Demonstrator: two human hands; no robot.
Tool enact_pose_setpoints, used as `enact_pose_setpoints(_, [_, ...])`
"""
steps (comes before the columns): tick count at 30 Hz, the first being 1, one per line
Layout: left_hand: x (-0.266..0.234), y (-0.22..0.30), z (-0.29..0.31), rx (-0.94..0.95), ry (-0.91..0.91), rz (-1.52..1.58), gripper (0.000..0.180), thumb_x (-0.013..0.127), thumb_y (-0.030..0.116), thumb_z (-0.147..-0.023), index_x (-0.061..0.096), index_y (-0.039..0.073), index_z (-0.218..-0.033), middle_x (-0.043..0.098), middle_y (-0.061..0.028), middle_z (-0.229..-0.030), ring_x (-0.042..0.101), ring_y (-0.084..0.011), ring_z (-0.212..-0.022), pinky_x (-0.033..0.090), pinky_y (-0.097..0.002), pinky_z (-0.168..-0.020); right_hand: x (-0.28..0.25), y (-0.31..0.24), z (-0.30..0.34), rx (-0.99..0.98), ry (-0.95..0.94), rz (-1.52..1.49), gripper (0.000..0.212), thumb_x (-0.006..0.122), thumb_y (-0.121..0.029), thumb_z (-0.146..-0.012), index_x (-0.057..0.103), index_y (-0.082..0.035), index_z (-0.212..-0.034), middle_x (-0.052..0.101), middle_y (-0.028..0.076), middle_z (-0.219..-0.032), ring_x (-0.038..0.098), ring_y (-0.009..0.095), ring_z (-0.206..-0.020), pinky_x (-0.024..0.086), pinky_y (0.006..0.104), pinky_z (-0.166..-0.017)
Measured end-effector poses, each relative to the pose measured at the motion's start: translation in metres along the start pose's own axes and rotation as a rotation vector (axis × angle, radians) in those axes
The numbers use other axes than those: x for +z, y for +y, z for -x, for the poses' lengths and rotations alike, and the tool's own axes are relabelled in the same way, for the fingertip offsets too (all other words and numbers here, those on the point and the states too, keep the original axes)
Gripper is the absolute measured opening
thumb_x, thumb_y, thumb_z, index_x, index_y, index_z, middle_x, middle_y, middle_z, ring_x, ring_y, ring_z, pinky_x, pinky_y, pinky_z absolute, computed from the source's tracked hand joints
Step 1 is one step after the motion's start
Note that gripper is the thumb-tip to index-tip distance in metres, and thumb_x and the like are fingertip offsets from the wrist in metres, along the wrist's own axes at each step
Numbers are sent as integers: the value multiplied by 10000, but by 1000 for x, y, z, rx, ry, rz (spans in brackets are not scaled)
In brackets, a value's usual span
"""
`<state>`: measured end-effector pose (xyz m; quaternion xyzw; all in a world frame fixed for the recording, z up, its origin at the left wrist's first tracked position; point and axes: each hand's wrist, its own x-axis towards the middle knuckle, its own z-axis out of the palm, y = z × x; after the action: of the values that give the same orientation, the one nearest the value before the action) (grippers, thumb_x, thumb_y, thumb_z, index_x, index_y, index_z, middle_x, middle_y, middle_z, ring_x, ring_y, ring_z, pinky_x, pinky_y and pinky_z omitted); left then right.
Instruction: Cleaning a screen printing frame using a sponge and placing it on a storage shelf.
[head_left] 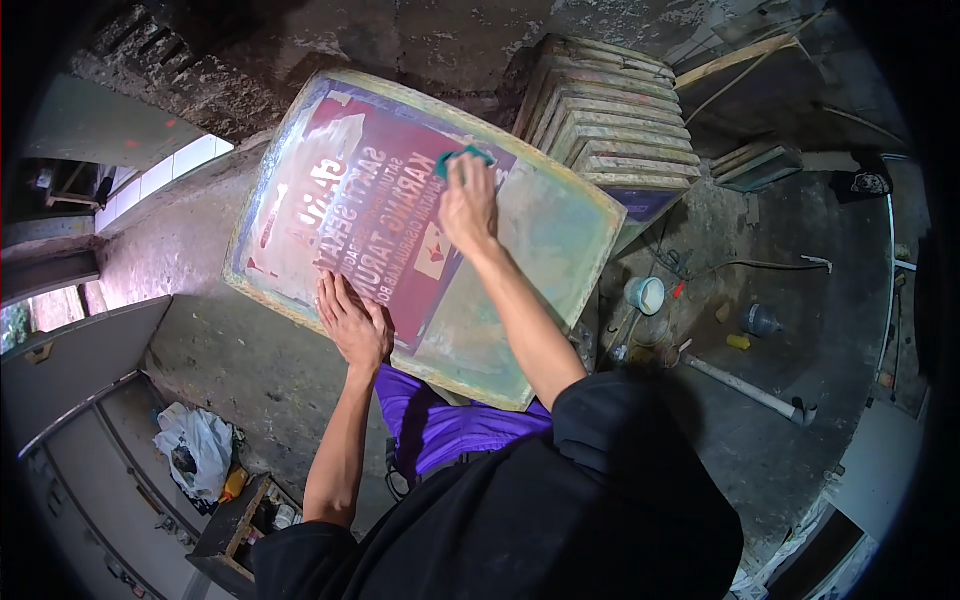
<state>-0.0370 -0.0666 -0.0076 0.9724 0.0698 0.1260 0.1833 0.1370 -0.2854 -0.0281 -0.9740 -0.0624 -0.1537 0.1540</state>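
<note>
A framed printing screen (545,255) lies tilted before me, its mesh carrying a red and purple stencil with pale mirrored lettering. Whitish residue covers the stencil's left part. My right hand (469,205) presses a green cloth or scrub pad (463,160) onto the mesh near the stencil's upper right corner. Its fingers are closed over the pad, which shows only at the edges. My left hand (354,322) rests flat on the lower left of the screen, fingers stretched over the frame's near edge and the mesh.
A stack of similar frames (625,120) stands beyond the screen on the right. On the floor at right are a white bucket (645,295), a clear plastic bottle (760,320) and a pipe (745,388). At lower left lie a white plastic bag (195,450) and a wooden box (240,530).
</note>
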Motion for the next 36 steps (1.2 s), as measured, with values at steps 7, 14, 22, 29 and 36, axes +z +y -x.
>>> enact_pose_setpoints(7, [-2, -2, 2, -28, -6, -2, 635, 577, 177, -934, 428, -29, -1515, 406, -192, -1618, 328, -361, -1535, 240, -523, -1268, -11, 11, -10, 77, 3, 86, 548, 643, -50, -848, 536, 46, -1377, 534, 211, -1352, 501, 350, -1294, 379, 523, -1161])
enact_pose_setpoints(14, [-3, -4, 2, -6, 3, 16, 624, 579, 174, -944, 428, -32, -1513, 412, -204, -1604, 324, -378, -1528, 242, -527, -1263, -24, 2, -1, -62, 17, -12, 539, 638, -102, -872, 517, 37, -1379, 522, 230, -1378, 483, 388, -1328, 364, 532, -1166])
enact_pose_setpoints(22, [0, -6, 0, 9, 16, -5, 647, 588, 183, -924, 424, -36, -1510, 397, -196, -1621, 321, -371, -1535, 244, -529, -1263, -18, -26, 11, -12, -7, 2, 541, 622, -167, -894, 506, 38, -1381, 511, 268, -1383, 482, 421, -1320, 335, 553, -1177])
enact_pose_setpoints(29, [-1, 0, -3, 5, 16, 1, 648, 594, 180, -918, 429, -36, -1506, 401, -199, -1617, 321, -370, -1536, 243, -527, -1265, -27, 6, -16, 144, -50, 48, 558, 585, -207, -939, 481, 77, -1408, 512, 292, -1404, 474, 417, -1364, 293, 544, -1225])
enact_pose_setpoints(36, [2, -8, 1, 16, 0, 3, 633, 586, 183, -929, 434, -37, -1502, 403, -202, -1615, 325, -372, -1534, 244, -524, -1265, -6, -3, 19, -36, -90, 134, 631, 510, -321, -1005, 431, 92, -1475, 479, 327, -1486, 439, 465, -1419, 292, 508, -1235])
